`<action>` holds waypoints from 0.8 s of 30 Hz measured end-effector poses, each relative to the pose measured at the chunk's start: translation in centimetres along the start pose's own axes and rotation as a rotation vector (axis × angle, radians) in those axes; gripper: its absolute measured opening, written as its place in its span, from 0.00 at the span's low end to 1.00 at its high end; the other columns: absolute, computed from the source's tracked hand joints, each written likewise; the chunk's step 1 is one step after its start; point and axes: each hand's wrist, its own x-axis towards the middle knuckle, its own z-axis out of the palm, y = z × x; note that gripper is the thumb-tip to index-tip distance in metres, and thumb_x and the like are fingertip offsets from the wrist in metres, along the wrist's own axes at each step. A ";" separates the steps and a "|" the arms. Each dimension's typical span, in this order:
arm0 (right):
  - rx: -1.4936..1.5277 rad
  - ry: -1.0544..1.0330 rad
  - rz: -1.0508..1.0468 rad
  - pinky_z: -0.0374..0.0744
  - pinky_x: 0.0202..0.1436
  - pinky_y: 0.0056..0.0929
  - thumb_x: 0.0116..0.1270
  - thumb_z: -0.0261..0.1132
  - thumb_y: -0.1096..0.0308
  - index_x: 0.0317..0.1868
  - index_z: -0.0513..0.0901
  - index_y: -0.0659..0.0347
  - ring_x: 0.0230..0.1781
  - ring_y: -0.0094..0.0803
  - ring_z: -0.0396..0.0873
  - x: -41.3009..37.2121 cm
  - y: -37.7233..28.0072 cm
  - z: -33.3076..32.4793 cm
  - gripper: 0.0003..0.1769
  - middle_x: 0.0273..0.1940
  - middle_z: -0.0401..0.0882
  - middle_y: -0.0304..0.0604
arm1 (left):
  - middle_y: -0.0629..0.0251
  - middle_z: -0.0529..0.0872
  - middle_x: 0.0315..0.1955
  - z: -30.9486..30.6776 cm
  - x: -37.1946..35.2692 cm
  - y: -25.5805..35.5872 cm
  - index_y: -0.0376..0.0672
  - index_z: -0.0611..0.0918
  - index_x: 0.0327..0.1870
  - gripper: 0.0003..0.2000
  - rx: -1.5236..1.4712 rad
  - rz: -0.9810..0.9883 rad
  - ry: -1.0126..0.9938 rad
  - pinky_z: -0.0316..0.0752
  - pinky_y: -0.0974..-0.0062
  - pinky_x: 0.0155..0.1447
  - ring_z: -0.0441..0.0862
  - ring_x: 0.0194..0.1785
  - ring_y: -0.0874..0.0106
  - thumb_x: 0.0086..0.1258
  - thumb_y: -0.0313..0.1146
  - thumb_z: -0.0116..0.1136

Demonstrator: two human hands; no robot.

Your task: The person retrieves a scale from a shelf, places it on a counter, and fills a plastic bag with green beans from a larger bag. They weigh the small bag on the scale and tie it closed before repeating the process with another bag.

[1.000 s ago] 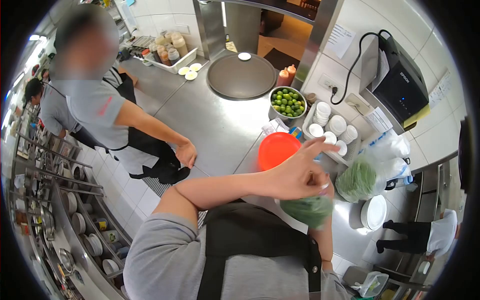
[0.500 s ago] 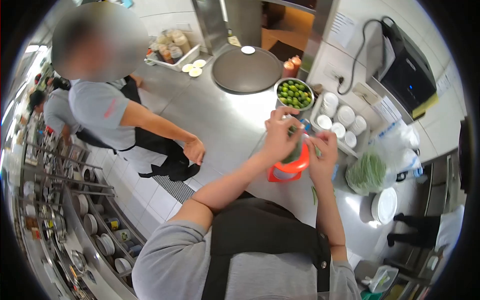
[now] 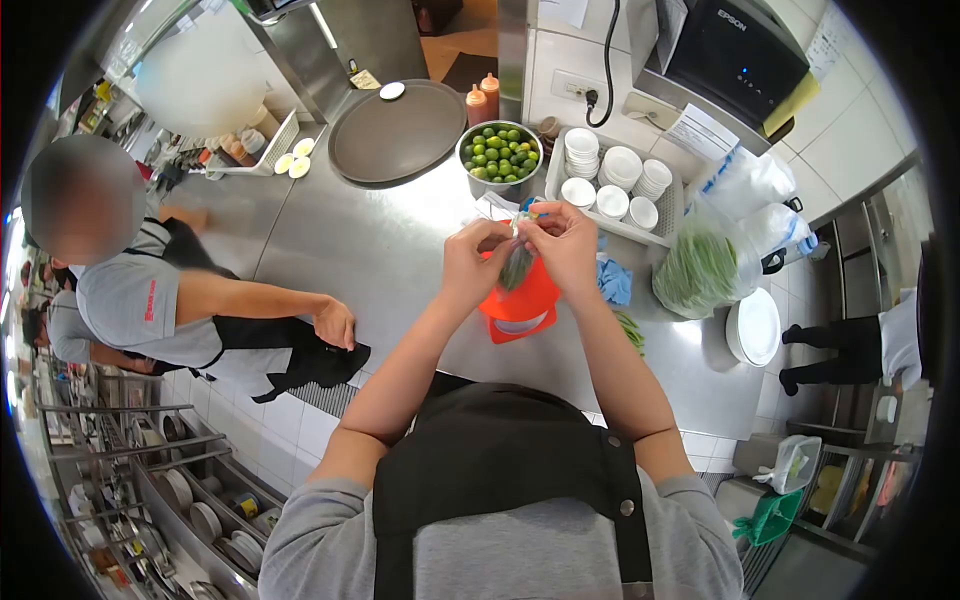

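My left hand (image 3: pixel 472 262) and my right hand (image 3: pixel 566 246) meet above the steel counter, fingers pinched together at the gathered top of a small clear plastic bag (image 3: pixel 516 268). Something dark green shows inside the bag, hanging below my fingertips; its exact kind is hard to make out. Under it stands an orange-red kitchen scale (image 3: pixel 522 322). Whether the bag touches the scale is not clear. A blue cloth (image 3: pixel 613 282) and some loose green beans or stems (image 3: pixel 630 332) lie to the right of the scale.
A steel bowl of green limes (image 3: pixel 500 158), a crate (image 3: pixel 655 236) of white cups, a bag of greens (image 3: pixel 695 262) and white plates (image 3: pixel 754 328) surround the work spot. A round dark tray (image 3: pixel 395 135) lies at the back. A co-worker's hand (image 3: pixel 335 322) is at the left counter edge.
The view has turned right. My left hand has lowered and both hands have drawn together at the bag's top. The co-worker's hand stays near the counter edge.
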 end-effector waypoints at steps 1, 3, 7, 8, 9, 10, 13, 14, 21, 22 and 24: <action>0.035 0.046 -0.011 0.82 0.32 0.19 0.66 0.72 0.76 0.38 0.88 0.70 0.28 0.21 0.84 0.0 0.2 0.3 0.04 0.30 0.88 0.42 | 0.63 0.89 0.38 0.2 0.0 -0.2 0.32 0.86 0.41 0.05 -0.033 -0.009 0.010 0.84 0.77 0.48 0.88 0.41 0.76 0.66 0.16 0.66; 0.103 0.068 -0.030 0.81 0.32 0.19 0.66 0.73 0.76 0.40 0.88 0.70 0.28 0.21 0.84 -0.3 1.4 0.7 0.05 0.29 0.88 0.41 | 0.63 0.89 0.39 0.5 -0.3 -0.5 0.32 0.87 0.41 0.05 -0.100 -0.034 0.027 0.83 0.78 0.49 0.88 0.42 0.76 0.66 0.15 0.66; 0.092 0.041 0.011 0.81 0.36 0.19 0.66 0.72 0.76 0.45 0.90 0.69 0.33 0.20 0.85 -1.0 2.2 0.5 0.08 0.35 0.88 0.43 | 0.62 0.90 0.40 0.5 -0.5 -0.7 0.32 0.88 0.41 0.06 -0.181 -0.104 0.045 0.83 0.80 0.49 0.87 0.43 0.77 0.66 0.14 0.66; 0.041 0.034 -0.040 0.81 0.39 0.20 0.66 0.72 0.76 0.46 0.90 0.69 0.36 0.22 0.85 -1.2 2.4 0.4 0.09 0.38 0.88 0.43 | 0.62 0.90 0.40 0.4 -0.5 -0.9 0.32 0.89 0.42 0.06 -0.180 -0.117 0.053 0.83 0.80 0.49 0.87 0.43 0.77 0.66 0.15 0.67; -0.010 0.025 -0.091 0.82 0.41 0.21 0.66 0.71 0.76 0.48 0.90 0.68 0.38 0.23 0.85 -1.4 2.5 0.4 0.10 0.41 0.88 0.44 | 0.63 0.90 0.41 0.3 -0.5 -1.0 0.32 0.89 0.42 0.06 -0.179 -0.131 0.062 0.83 0.80 0.49 0.87 0.43 0.77 0.66 0.15 0.67; -0.061 0.016 -0.142 0.82 0.44 0.22 0.67 0.70 0.77 0.49 0.90 0.67 0.40 0.24 0.86 -1.6 2.6 0.4 0.11 0.44 0.88 0.45 | 0.62 0.90 0.41 0.2 -0.4 -1.0 0.32 0.89 0.42 0.06 -0.172 -0.135 0.061 0.83 0.80 0.49 0.87 0.43 0.77 0.66 0.15 0.67; -0.100 0.038 -0.272 0.83 0.50 0.25 0.66 0.69 0.78 0.50 0.90 0.65 0.44 0.28 0.86 -2.2 2.8 1.2 0.12 0.49 0.87 0.47 | 0.62 0.91 0.41 0.1 -0.3 -0.9 0.32 0.90 0.42 0.06 -0.180 -0.155 0.062 0.82 0.80 0.49 0.86 0.42 0.78 0.66 0.15 0.67; -0.144 0.039 -0.281 0.83 0.50 0.26 0.66 0.69 0.78 0.52 0.89 0.65 0.43 0.29 0.86 -2.4 2.6 1.2 0.14 0.48 0.87 0.47 | 0.62 0.91 0.40 0.0 -0.2 -0.9 0.32 0.90 0.42 0.06 -0.198 -0.161 0.061 0.82 0.81 0.49 0.86 0.42 0.78 0.66 0.15 0.67; -0.171 0.062 -0.228 0.83 0.49 0.27 0.61 0.68 0.80 0.69 0.79 0.60 0.40 0.28 0.86 -3.0 1.0 1.7 0.32 0.43 0.89 0.45 | 0.62 0.91 0.38 0.0 -0.6 -0.9 0.30 0.88 0.39 0.04 -0.138 -0.180 0.060 0.82 0.80 0.47 0.87 0.40 0.77 0.65 0.16 0.67; -0.181 0.062 -0.206 0.83 0.48 0.27 0.61 0.68 0.79 0.71 0.77 0.59 0.39 0.27 0.85 -3.0 0.7 1.6 0.35 0.42 0.89 0.44 | 0.61 0.91 0.37 0.2 -0.6 -0.5 0.31 0.86 0.39 0.05 -0.188 -0.203 0.091 0.83 0.79 0.47 0.88 0.39 0.76 0.64 0.16 0.67; -0.189 0.079 -0.217 0.83 0.45 0.27 0.60 0.68 0.79 0.71 0.76 0.59 0.38 0.26 0.85 -2.9 0.9 1.6 0.35 0.41 0.89 0.43 | 0.59 0.91 0.36 0.4 -0.5 0.2 0.31 0.83 0.39 0.06 -0.289 -0.252 0.151 0.83 0.78 0.46 0.88 0.38 0.75 0.64 0.16 0.68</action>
